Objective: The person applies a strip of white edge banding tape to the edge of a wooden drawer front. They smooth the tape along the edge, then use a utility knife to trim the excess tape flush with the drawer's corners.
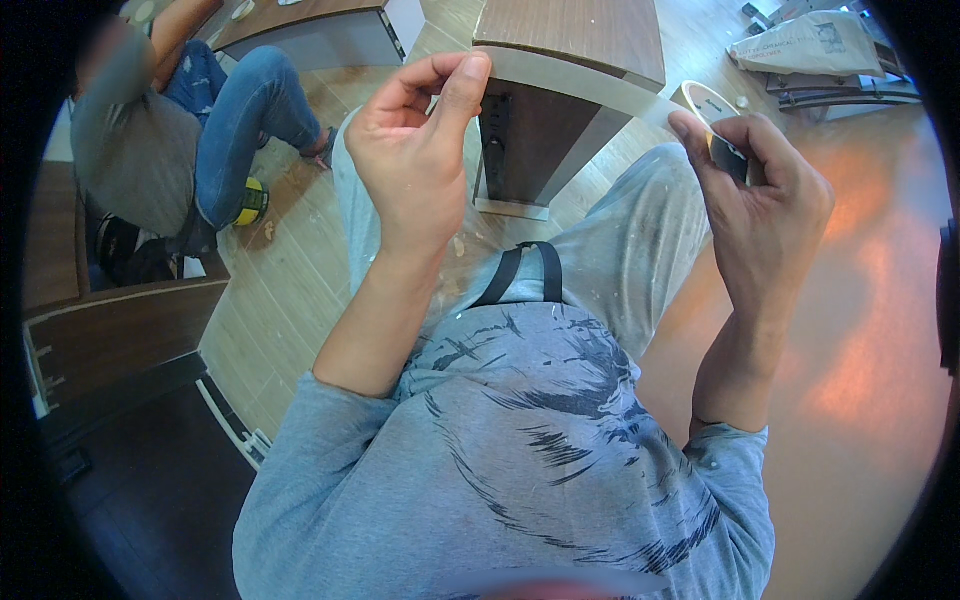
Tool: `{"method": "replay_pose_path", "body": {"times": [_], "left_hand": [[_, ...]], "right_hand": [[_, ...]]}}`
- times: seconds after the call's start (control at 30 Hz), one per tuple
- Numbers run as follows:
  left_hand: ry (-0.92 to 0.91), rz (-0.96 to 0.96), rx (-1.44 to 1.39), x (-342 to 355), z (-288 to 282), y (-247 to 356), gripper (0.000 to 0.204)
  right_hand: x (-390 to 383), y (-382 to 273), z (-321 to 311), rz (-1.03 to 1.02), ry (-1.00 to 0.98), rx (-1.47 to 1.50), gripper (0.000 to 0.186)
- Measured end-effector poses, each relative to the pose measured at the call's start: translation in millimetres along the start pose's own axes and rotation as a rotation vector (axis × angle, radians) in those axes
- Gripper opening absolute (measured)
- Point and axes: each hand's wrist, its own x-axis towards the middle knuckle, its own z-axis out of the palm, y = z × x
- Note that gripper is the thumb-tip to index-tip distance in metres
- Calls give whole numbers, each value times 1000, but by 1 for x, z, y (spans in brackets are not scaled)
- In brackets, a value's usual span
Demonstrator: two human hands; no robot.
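A pale strip of tape stretches between my two hands, in front of the edge of a brown wood-grain cabinet piece. My left hand pinches the strip's free end between thumb and forefinger, close to the cabinet piece's left corner. On the other side, my right hand is closed around the tape roll, with the thumb where the strip leaves it. A small dark object with a bit of yellow also sits in that hand; its kind is partly hidden by the fingers. Whether the strip touches the wood, I cannot tell.
Another person in jeans sits at the left, beside a yellow-and-black container. Wood-grain panels stand at lower left. A large brown board lies at my right. A whitish bag rests on dark pieces at the far right.
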Motion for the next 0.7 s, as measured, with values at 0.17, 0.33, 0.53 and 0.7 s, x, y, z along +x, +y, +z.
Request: {"method": "replay_pose_path", "body": {"times": [0.17,0.33,0.53,0.7], "left_hand": [[55,-30,14,1,5,1,19],[54,-30,16,0,5,2,21],[61,-38,13,0,5,2,21],[69,-35,-38,0,6,0,20]], "right_hand": [[1,1,3,-11,10,24,38],[2,2,3,-17,6,33,37],[1,1,3,7,13,56,36],[1,0,2,-2,7,46,35]]}}
